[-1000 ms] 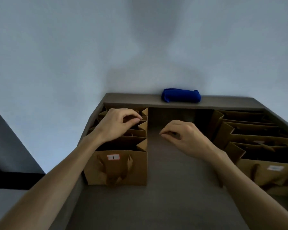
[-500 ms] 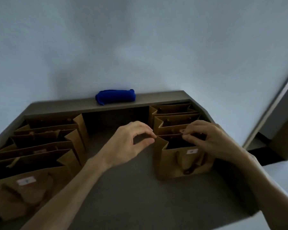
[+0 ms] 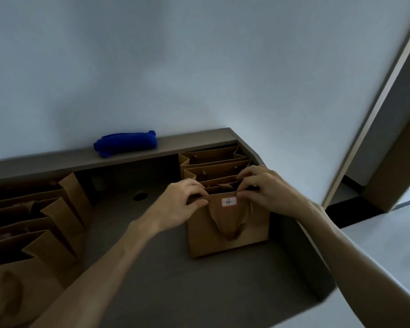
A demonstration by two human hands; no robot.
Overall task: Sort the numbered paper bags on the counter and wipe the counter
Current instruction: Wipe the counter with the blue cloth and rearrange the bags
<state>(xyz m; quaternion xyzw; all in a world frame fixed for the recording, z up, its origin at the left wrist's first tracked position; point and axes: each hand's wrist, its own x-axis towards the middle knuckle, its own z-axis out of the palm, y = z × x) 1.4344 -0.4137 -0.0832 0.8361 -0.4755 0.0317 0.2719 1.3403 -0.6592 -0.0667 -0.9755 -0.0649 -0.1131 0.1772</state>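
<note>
**Brown bags, two rows, and number 4 is in hand**

Brown paper everywhere on this grey surface [image 3: 171,275], so let's sweep across. Far left, a row of paper bags [image 3: 33,228] stands one behind another, tops gaping; their labels can't be read from here. Up on the back ledge, just left of centre, lies the rolled blue cloth [image 3: 126,143], untouched, well apart from both hands. So the wiping has not begun; this looks like the sorting step.

Now the action. The left hand [image 3: 179,204] comes in at the left top corner of the front bag [image 3: 227,226], thumb and fingers curled and pinching the rim there. Dead centre on that bag's face sits a white label [image 3: 229,201] marked 4. Over at the right corner, the right hand [image 3: 268,191] has its fingertips nipped together on the rim as well. Both grips are clamped on the bag's top edge, then, not spread.

Behind it, the right-hand row of bags [image 3: 213,164] stands against the back ledge, touching or nearly touching the front one.

Next move, as I judge it: lift number 4 straight up by those two corners, clear of its neighbours, and carry it to its place in the order. The paper is light and floppy, so an even pull on both sides matters.
</note>
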